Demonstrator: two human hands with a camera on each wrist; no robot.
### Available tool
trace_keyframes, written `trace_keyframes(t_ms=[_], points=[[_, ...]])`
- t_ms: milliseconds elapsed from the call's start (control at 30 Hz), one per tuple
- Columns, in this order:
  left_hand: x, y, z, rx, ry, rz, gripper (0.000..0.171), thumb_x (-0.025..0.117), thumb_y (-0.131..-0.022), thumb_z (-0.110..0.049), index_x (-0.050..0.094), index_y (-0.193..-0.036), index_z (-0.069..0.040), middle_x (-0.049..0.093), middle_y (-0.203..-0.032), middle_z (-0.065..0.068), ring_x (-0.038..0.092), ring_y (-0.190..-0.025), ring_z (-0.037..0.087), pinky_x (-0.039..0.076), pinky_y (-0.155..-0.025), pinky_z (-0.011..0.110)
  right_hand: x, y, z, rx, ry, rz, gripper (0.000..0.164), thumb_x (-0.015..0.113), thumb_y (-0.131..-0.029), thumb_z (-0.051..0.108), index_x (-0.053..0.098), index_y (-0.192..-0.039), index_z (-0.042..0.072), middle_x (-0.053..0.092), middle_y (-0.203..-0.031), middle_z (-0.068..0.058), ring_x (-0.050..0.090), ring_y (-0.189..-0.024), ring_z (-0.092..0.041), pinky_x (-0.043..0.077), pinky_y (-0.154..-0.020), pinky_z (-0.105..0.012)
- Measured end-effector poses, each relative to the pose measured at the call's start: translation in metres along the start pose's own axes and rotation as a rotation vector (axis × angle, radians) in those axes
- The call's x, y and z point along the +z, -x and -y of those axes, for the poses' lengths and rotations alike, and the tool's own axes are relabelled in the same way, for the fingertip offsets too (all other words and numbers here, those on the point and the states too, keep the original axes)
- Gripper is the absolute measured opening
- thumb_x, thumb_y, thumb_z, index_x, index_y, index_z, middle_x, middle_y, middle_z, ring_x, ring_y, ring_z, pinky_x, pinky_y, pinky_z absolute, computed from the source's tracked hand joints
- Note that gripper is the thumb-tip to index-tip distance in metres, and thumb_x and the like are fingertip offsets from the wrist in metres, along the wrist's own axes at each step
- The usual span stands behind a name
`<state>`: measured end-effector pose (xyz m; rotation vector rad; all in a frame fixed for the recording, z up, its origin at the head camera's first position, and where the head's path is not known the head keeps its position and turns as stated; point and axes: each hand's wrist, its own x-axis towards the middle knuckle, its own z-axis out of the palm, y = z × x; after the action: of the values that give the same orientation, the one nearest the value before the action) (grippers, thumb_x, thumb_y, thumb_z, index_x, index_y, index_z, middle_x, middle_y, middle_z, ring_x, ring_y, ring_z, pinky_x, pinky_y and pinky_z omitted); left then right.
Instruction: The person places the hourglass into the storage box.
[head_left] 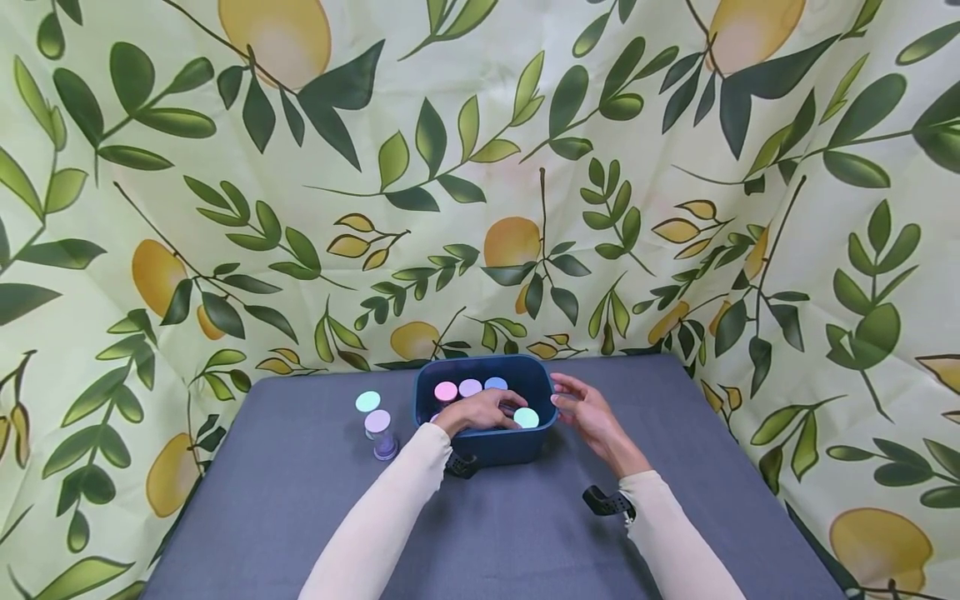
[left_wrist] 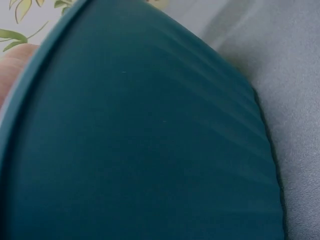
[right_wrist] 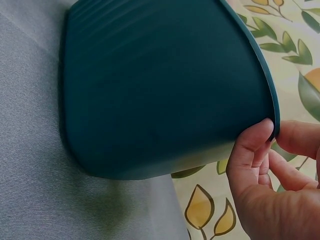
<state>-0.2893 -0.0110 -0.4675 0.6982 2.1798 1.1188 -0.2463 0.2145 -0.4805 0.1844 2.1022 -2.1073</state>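
A dark blue bin (head_left: 480,450) stands near the table's back edge. My left hand (head_left: 480,410) reaches over its front rim, with thumb and fingers around a mint-lidded jar (head_left: 526,417) in the right part of the bin. That jar's body is hidden. At the right rim, my right hand (head_left: 592,417) pinches the bin's edge, the thumb on the outer wall in the right wrist view. Jars with pink (head_left: 446,392), lilac (head_left: 470,387) and blue (head_left: 495,383) lids stand along the bin's left and middle. The left wrist view is mostly filled by the bin's wall (left_wrist: 150,125).
Left of the bin, a mint-lidded jar (head_left: 367,402) and a lilac-lidded jar (head_left: 377,421) stand close together on the grey-covered table (head_left: 262,500). A leaf-and-lemon patterned cloth (head_left: 465,233) hangs behind and at both sides.
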Motion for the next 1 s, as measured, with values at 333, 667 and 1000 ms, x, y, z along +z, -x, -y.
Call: trace_keyframes(t_ms=[333, 667, 1000], points=[[-0.009, 0.026, -0.002, 0.09, -0.002, -0.087, 0.047, 0.067, -0.092, -0.021, 0.056, -0.134, -0.003, 0.06, -0.134, 0.014, 0.06, -0.122, 0.029, 0.047, -0.106, 0.044, 0.0, 0.0, -0.002, 0.013, -0.009, -0.01, 0.046, 0.056, -0.098, 0.009, 0.048, -0.143, 0.015, 0.047, -0.128, -0.009, 0.051, -0.108, -0.021, 0.05, -0.087, -0.031], [-0.016, 0.057, -0.005, 0.158, 0.012, -0.215, 0.042, 0.066, -0.093, -0.019, 0.058, -0.132, -0.006, 0.059, -0.134, 0.015, 0.058, -0.122, 0.029, 0.053, -0.097, 0.042, -0.001, 0.001, 0.0, -0.023, -0.052, 0.026, 0.048, 0.054, -0.098, 0.004, 0.045, -0.145, 0.008, 0.047, -0.12, -0.005, 0.055, -0.097, -0.013, 0.052, -0.078, -0.026], [-0.019, 0.084, -0.004, 0.257, 0.016, -0.293, 0.039, 0.066, -0.093, -0.017, 0.06, -0.129, -0.004, 0.061, -0.13, 0.019, 0.06, -0.121, 0.033, 0.053, -0.098, 0.04, -0.001, 0.001, 0.001, -0.017, -0.037, 0.03, 0.049, 0.055, -0.098, 0.006, 0.044, -0.146, 0.009, 0.046, -0.123, -0.007, 0.054, -0.1, -0.015, 0.051, -0.079, -0.025]])
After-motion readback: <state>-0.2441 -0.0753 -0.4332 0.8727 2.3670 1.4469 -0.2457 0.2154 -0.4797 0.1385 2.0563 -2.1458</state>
